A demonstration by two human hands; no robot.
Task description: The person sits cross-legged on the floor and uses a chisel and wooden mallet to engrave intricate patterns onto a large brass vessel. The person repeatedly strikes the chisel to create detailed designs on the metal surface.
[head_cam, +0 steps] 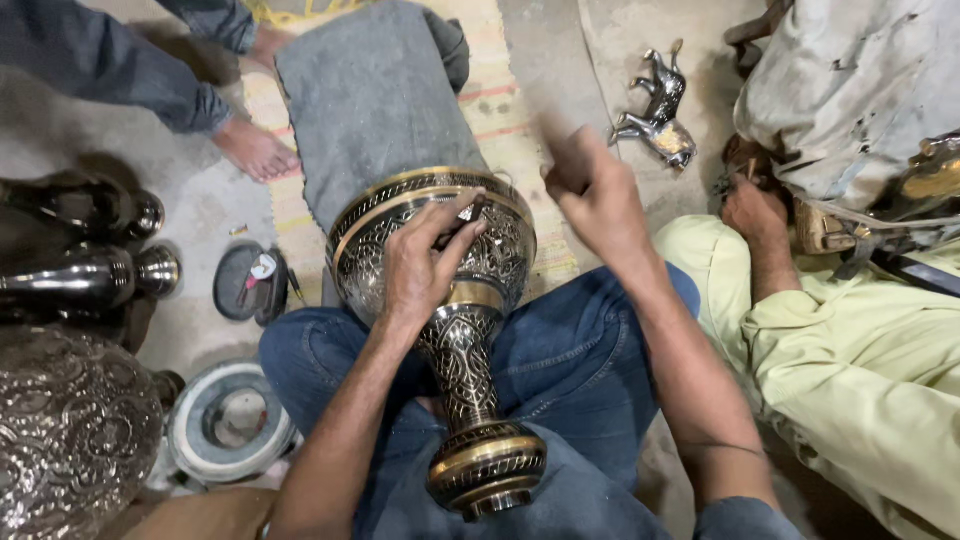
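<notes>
An engraved brass and black vase (470, 330) lies across my lap, its wide mouth toward a grey cloth pad (375, 100). My left hand (425, 262) rests on the vase's bowl and pinches a small metal tool against the engraved surface. Raised just right of the vase, my right hand (592, 190) is closed around a blurred stick-like handle that reaches up and left. What the handle carries at its end is too blurred to tell.
A person in pale green clothes (850, 350) sits at right, a hand (752, 210) near brass parts. A small metal animal figure (658, 105) lies on the floor. Another person's bare foot (255, 150) is upper left. Dark metal vases (90, 275), an embossed vessel (70, 430) and a round tin (230, 420) stand left.
</notes>
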